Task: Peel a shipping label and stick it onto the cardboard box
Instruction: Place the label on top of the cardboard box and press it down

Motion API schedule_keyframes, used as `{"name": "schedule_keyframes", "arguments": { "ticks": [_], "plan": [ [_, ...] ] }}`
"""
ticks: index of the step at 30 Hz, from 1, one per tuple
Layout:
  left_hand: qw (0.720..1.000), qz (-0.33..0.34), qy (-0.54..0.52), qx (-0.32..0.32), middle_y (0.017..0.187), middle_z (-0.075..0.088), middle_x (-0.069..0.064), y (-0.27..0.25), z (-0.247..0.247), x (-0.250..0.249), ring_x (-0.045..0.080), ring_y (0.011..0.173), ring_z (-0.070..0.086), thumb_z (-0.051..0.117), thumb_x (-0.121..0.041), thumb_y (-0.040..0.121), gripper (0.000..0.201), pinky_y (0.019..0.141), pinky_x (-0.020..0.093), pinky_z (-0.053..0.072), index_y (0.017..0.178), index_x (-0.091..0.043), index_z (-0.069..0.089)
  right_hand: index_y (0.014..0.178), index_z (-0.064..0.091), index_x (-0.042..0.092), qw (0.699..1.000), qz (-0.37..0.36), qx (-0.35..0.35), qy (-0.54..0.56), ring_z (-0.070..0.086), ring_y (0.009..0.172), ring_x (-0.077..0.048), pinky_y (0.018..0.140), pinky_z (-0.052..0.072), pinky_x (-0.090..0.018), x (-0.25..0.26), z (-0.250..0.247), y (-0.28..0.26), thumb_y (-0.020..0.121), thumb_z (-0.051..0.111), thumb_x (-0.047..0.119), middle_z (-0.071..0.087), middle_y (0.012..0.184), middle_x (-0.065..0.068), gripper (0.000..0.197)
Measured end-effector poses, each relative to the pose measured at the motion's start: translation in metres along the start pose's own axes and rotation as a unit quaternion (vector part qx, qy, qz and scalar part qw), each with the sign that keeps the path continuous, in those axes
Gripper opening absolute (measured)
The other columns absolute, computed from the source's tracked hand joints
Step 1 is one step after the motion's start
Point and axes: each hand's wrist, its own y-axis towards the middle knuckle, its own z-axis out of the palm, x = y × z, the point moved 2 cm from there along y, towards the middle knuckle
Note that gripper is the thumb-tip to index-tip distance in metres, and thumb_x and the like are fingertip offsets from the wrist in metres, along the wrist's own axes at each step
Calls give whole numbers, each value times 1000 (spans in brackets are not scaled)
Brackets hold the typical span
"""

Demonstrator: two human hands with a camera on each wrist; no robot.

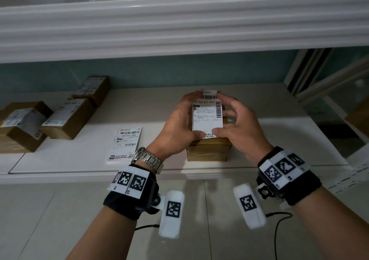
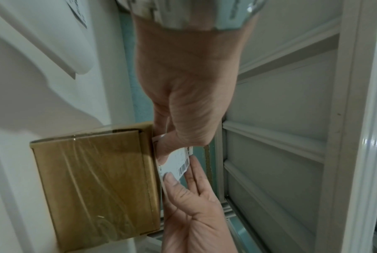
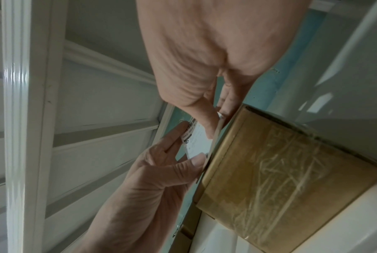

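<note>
Both hands, the left (image 1: pixel 175 126) and the right (image 1: pixel 237 126), pinched the label (image 1: pixel 207 118) over the box (image 1: pixel 207 150) near the shelf's (image 1: pixel 279 140) front edge; lowering it squarely looked the next call.

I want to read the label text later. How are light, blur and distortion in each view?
Head view: dim, the shelf edge bowed by the wide lens, the shipping label sharp, its large code readable. Left wrist view: label small and soft. Right wrist view: motion-blurred, glare on the cardboard box tape.
</note>
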Motion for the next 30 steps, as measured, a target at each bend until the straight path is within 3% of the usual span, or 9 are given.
{"name": "schedule_keyframes", "arguments": {
  "ticks": [7,17,19,22,24,30],
  "plan": [
    [1000,-3,16,3,146,45,-8,1,1,2,10,131,50,80,12,71,101,101,42,56,154,-22,34,147,49,32,1000,3,-1,-8,71,107,-19,80,64,-39,-5,0,1,66,79,-19,62,127,-1,100],
    [1000,4,21,6,148,44,-6,1,0,2,12,133,50,83,9,70,104,103,43,55,155,-20,32,151,43,30,1000,-12,10,-11,69,111,-23,78,62,-29,-3,5,-1,62,85,-15,59,133,0,108],
    [1000,5,14,7,146,44,-7,0,0,1,6,131,50,85,7,69,104,103,41,55,155,-19,32,152,42,28,1000,-15,13,-13,68,114,-21,80,63,-29,-2,5,-2,61,87,-13,57,135,1,109],
    [1000,7,8,4,139,47,-12,0,2,0,-15,118,51,89,1,68,105,103,34,55,155,-17,32,151,42,28,1000,-15,15,-16,65,117,-18,83,63,-32,0,6,-3,57,92,-8,55,137,2,112],
    [1000,3,6,3,138,47,-12,1,3,0,-19,116,50,89,2,68,105,103,32,55,154,-17,32,151,42,28,1000,-14,14,-21,64,118,-17,84,63,-33,1,6,-3,58,92,-7,56,135,2,111],
    [1000,-5,6,1,147,46,-5,1,0,3,13,134,49,80,14,70,104,93,39,61,155,-22,33,152,41,32,999,-1,23,-24,69,111,-20,76,64,-30,0,4,-2,66,78,-22,57,134,-2,109]
  ]
}}
